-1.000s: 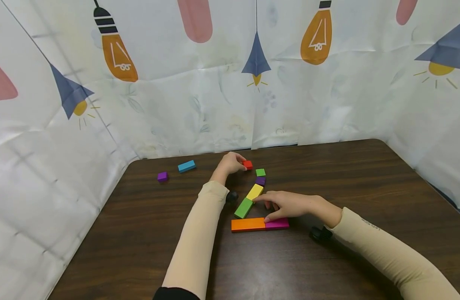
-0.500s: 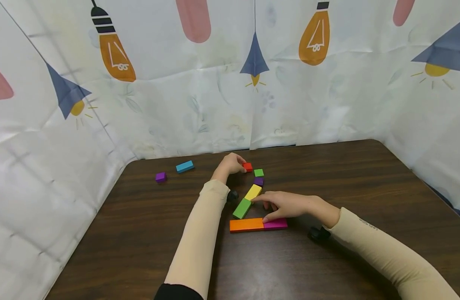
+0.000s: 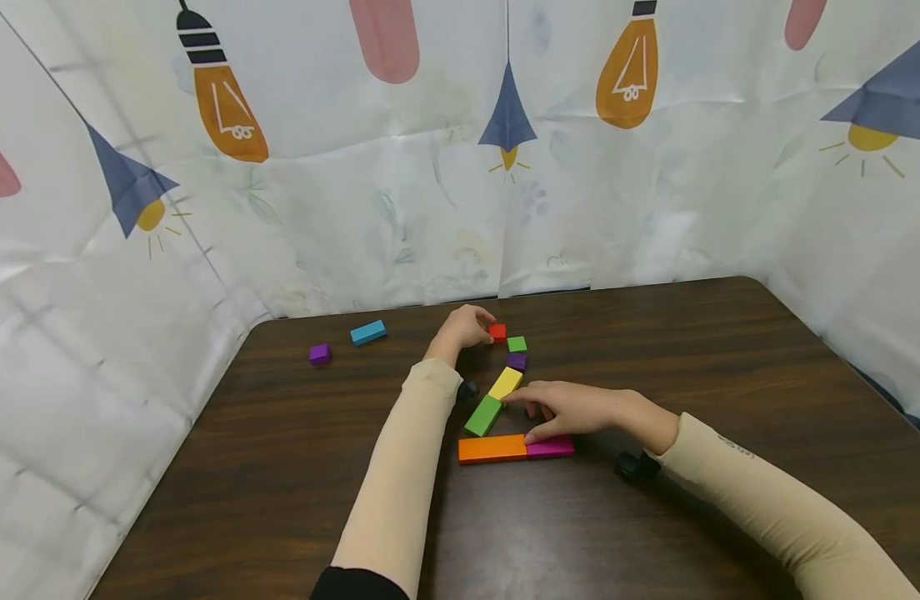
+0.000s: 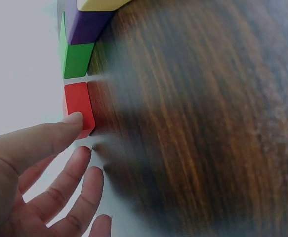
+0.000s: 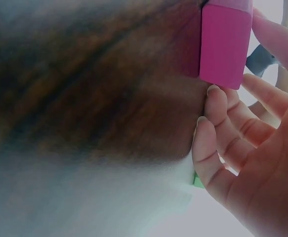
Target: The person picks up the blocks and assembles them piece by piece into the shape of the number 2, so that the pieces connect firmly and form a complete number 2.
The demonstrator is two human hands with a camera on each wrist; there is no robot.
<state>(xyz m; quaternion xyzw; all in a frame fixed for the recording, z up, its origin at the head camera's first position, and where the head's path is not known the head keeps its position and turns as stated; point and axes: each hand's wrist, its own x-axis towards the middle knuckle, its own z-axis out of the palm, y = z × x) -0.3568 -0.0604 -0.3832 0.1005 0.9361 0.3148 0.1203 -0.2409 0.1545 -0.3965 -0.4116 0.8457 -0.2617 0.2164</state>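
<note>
At the far side of the table, my left hand (image 3: 466,327) pinches a small red block (image 3: 497,333) between thumb and a finger; the left wrist view shows the thumb on the red block (image 4: 79,101). A narrow gap parts it from a small green block (image 3: 517,344). A dark purple block (image 3: 516,361), a yellow block (image 3: 505,383) and a longer green block (image 3: 483,416) continue the curved row. My right hand (image 3: 572,408) has its index fingertip by the yellow-green joint. Its thumb rests where an orange block (image 3: 492,450) meets a magenta block (image 3: 552,447).
A blue block (image 3: 368,332) and a purple block (image 3: 320,354) lie apart at the far left of the dark wooden table (image 3: 280,483). A printed white curtain (image 3: 340,208) hangs along the table's back and sides.
The red block and my left hand have shifted slightly right, closer to the small green block. My right hand keeps its place on the blocks. The head view has moved a little.
</note>
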